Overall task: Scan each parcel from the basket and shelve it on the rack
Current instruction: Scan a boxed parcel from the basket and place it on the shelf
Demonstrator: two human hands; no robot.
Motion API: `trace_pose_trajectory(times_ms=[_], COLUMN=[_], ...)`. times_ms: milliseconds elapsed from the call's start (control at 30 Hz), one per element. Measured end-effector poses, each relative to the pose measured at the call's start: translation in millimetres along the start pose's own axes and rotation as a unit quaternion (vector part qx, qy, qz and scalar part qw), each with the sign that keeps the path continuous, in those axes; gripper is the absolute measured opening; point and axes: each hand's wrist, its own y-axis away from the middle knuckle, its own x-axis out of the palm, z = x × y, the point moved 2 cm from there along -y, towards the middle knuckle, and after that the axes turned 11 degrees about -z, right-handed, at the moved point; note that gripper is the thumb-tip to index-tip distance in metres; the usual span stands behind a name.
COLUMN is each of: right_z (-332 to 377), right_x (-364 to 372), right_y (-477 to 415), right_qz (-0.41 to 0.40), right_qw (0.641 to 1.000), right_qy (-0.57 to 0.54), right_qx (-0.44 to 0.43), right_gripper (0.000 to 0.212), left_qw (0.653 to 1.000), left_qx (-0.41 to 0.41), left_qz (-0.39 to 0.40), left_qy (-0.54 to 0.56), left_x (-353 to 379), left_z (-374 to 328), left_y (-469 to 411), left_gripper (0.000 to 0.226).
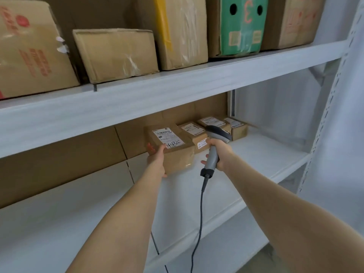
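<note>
left hand (pixel 156 162): curled around the parcel (pixel 171 148) on the shelf (pixel 256 152).
right hand (pixel 220 152): wrapped around the scanner (pixel 213 150).
risk: neighbouring parcels could be knocked by the scanner.

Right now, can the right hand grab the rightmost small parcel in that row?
Probably not: the right hand grips the barcode scanner. The shelf before the rightmost parcel looks free, though.

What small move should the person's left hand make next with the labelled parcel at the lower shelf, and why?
Probably slide the parcel back level with the row of small parcels and let go: the left hand grips its left side, it is forward of that row, and the right hand holds the barcode scanner.
</note>
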Motion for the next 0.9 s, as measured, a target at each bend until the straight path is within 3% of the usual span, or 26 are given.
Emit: trace_pose_trajectory(times_ms=[200,333,600,700,900], right_z=[-1.4,1.4,-4.8,-6.8,-6.7], right_x=[29.0,37.2,44.6,45.9,42.5], right_y=[-45.0,-68.4,-99.1,-104.3,-106.4], right_qz=[-0.021,-0.025,-0.037,-0.040,-0.037], right_qw=[1.000,1.000,0.999,0.999,0.999], right_qy=[-0.002,-0.009,-0.017,-0.017,-0.015], right_qx=[0.015,0.015,0.009,0.005,0.005], right_gripper=[0.042,0.019,0.045,0.048,0.049], left_qw=[1.000,0.999,0.998,0.997,0.998], left_qx=[-0.012,-0.022,-0.040,-0.054,-0.041], left_qz=[-0.020,-0.028,-0.001,0.016,-0.002], left_qy=[0.010,-0.009,-0.039,-0.060,-0.053], left_x=[25.5,39.1,63.5,72.1,70.8], left_z=[-7.8,-10.1,-4.6,0.7,0.2], left_y=[-54.9,-71.5,-122.0,-147.2,-130.8], left_gripper=[0.088,0.075,0.064,0.068,0.053])
